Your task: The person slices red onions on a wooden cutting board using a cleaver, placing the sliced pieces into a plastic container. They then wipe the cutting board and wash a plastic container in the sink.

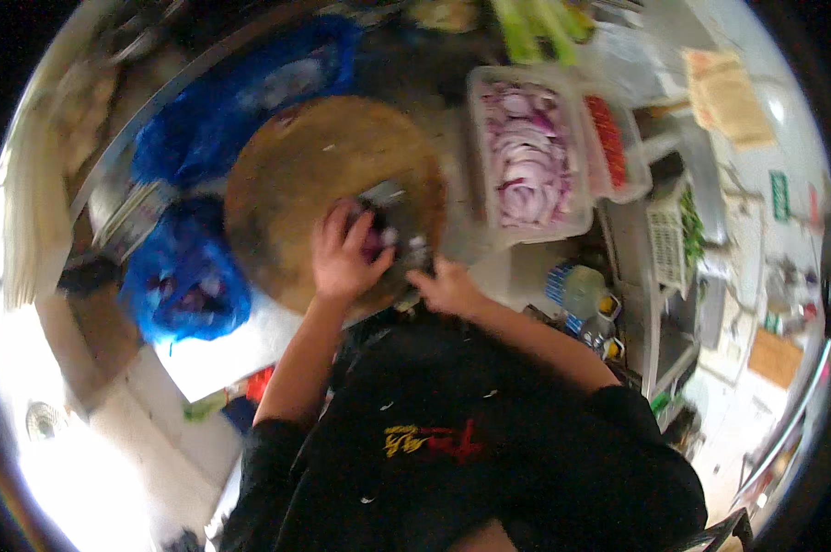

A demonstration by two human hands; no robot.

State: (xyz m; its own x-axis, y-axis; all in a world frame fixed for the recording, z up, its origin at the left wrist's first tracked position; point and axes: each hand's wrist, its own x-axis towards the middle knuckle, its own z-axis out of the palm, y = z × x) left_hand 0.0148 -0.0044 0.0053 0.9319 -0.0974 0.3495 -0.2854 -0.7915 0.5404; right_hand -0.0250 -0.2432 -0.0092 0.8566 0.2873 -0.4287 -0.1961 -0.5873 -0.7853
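Note:
On the round wooden chopping block (298, 165), my left hand (343, 255) holds down a red onion (373, 243) with its fingers spread over it. The onion is partly hidden beneath the fingers. My right hand (450, 286) is closed around the handle of a kitchen knife, apparently a cleaver. Its broad blade (413, 255) lies just right of the onion, blurred, so I cannot tell whether it touches. Right of the block stands a clear plastic container (481, 155) filled with sliced red onion (529, 165).
A blue plastic bag (232, 303) with red onions sits left of the block; more blue plastic (181, 138) lies behind. Beside the onion container is another tub (636, 162) with chopped red food. Green stalks (536, 31) lie at the back. Bottles (584, 293) stand lower right.

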